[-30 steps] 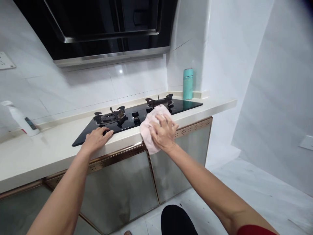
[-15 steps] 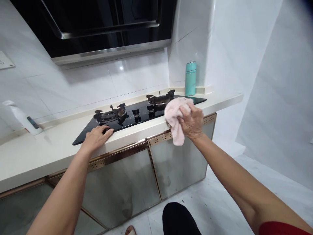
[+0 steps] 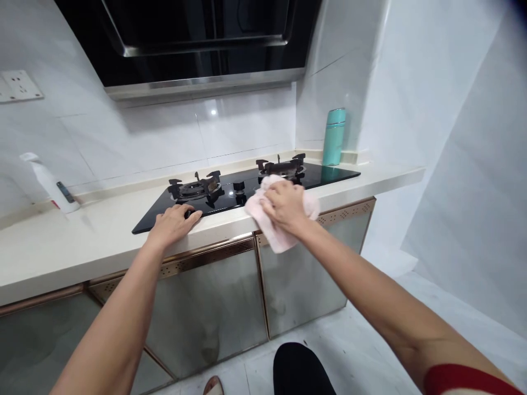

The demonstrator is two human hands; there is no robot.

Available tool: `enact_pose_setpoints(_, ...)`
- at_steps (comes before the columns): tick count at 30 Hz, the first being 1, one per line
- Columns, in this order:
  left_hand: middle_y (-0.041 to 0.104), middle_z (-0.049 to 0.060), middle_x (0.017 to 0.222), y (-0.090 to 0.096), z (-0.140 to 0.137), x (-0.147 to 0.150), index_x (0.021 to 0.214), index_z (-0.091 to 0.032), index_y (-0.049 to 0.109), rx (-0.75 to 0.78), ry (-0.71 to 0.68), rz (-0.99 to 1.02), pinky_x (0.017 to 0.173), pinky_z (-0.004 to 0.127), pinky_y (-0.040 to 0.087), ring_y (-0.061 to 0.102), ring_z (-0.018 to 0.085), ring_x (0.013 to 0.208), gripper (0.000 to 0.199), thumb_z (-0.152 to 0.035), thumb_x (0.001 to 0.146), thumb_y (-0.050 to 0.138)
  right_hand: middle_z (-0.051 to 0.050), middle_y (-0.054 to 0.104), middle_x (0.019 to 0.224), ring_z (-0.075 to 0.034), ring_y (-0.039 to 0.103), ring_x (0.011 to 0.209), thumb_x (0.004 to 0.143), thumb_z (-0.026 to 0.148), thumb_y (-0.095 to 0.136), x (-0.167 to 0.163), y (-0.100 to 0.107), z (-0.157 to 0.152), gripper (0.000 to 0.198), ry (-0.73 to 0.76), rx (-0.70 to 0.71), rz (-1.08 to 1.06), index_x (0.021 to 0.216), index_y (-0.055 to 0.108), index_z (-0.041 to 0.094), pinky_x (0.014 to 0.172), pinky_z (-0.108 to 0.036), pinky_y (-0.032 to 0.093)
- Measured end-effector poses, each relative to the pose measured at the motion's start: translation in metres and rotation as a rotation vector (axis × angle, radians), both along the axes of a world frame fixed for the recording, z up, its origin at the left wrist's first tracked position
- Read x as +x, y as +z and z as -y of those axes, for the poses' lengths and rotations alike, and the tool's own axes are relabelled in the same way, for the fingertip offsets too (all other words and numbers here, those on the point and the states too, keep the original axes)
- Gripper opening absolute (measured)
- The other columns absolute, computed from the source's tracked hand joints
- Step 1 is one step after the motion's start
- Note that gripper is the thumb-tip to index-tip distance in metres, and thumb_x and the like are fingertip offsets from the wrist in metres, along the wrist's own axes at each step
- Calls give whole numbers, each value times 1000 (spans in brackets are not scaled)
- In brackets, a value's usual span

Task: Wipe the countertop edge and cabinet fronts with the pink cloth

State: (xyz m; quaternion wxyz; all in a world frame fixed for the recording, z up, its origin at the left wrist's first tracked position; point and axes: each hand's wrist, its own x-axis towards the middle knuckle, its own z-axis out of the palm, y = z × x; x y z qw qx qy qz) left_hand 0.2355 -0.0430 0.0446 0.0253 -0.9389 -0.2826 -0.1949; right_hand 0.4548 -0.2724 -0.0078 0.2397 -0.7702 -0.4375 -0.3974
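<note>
My right hand [image 3: 286, 206] presses a pale pink cloth [image 3: 274, 233] against the front edge of the counter [image 3: 222, 224] and the gas stove [image 3: 158, 218]. The cloth hangs partly over the counter's edge and hides the stove's right knob area. My left hand [image 3: 175, 224] lies at the stove's front left edge, fingers spread, with a small dark gap between thumb and forefinger. Two burners, the left burner [image 3: 195, 189] and the right burner [image 3: 284, 167], stand on the black glass. A stove knob [image 3: 239, 188] shows between them.
A teal flask [image 3: 334, 137] stands upright behind the stove's right end. At the left, a white bottle or device [image 3: 55, 189] leans near the wall. A black range hood [image 3: 206, 49] overhangs the stove. Cabinet doors [image 3: 206, 307] are below the counter.
My right hand has moved left along the counter's front edge with the cloth, which now spreads flatter. My left hand keeps its place at the stove's edge. The view has shifted slightly.
</note>
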Motion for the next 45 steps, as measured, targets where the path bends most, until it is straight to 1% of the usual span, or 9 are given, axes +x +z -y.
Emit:
enact_pose_setpoints(3, 63, 10, 141, -1, -3, -1, 127, -26, 66, 7, 6, -10, 111, 55, 40, 54, 36, 133, 58, -62, 94, 34, -8, 66, 124, -32, 52, 113, 101, 49, 42, -56, 11, -44, 39, 164, -105, 52, 110, 73, 28, 85, -49, 40)
enact_pose_setpoints(6, 62, 10, 142, -1, -8, -3, 130, -27, 64, 6, -19, -20, 110, 53, 42, 55, 34, 133, 55, -52, 97, 28, -10, 64, 124, -31, 49, 110, 103, 54, 35, -102, 17, -77, 46, 235, -145, 121, 111, 70, 25, 84, -47, 37)
enact_pose_setpoints(10, 63, 10, 141, 0, -15, -6, 131, -27, 63, 6, -54, -17, 109, 50, 43, 57, 32, 132, 55, -43, 98, 23, -13, 59, 128, -33, 44, 113, 100, 65, 33, -117, 15, -92, 56, 266, -203, 193, 116, 65, 22, 85, -47, 35)
enact_pose_setpoints(15, 65, 8, 139, 0, -15, -3, 127, -28, 65, 15, -41, -16, 106, 48, 45, 58, 31, 130, 53, -43, 99, 24, -12, 44, 152, -37, 38, 124, 86, 75, 58, -83, 9, -69, 71, 298, -299, 259, 139, 53, 28, 88, -46, 34)
enact_pose_setpoints(20, 65, 8, 139, 1, -12, -1, 122, -28, 67, -4, -14, -7, 106, 49, 45, 59, 32, 129, 50, -47, 97, 28, -15, 40, 157, -38, 36, 131, 76, 77, 68, -33, 4, -33, 88, 309, -326, 245, 147, 48, 30, 94, -47, 32)
enact_pose_setpoints(30, 64, 7, 140, 2, -6, -2, 121, -28, 68, -4, -18, -12, 110, 52, 42, 57, 33, 131, 51, -51, 95, 30, -15, 44, 157, -38, 40, 134, 70, 80, 70, 96, -4, 66, 95, 108, -379, 155, 147, 51, 28, 100, -53, 33)
enact_pose_setpoints(34, 65, 7, 140, 1, -4, -2, 123, -27, 67, -3, -14, -12, 110, 52, 42, 56, 34, 131, 52, -52, 94, 31, -21, 48, 153, -40, 41, 133, 81, 78, 59, 136, -7, 101, 85, 7, -307, 72, 142, 59, 20, 101, -56, 30)
enact_pose_setpoints(39, 64, 9, 140, -1, -1, -1, 123, -27, 67, -9, -15, 10, 110, 54, 41, 56, 35, 131, 52, -54, 94, 33, -12, 47, 154, -41, 42, 132, 79, 76, 61, 140, -18, 112, 77, -38, -231, 35, 142, 59, 32, 97, -59, 36)
enact_pose_setpoints(45, 64, 10, 140, 0, 1, 0, 123, -26, 65, -25, 3, -2, 111, 58, 39, 55, 37, 131, 51, -54, 94, 34, -14, 48, 153, -44, 38, 129, 88, 73, 50, 87, -23, 78, 67, -123, -189, 37, 135, 67, 28, 93, -59, 34)
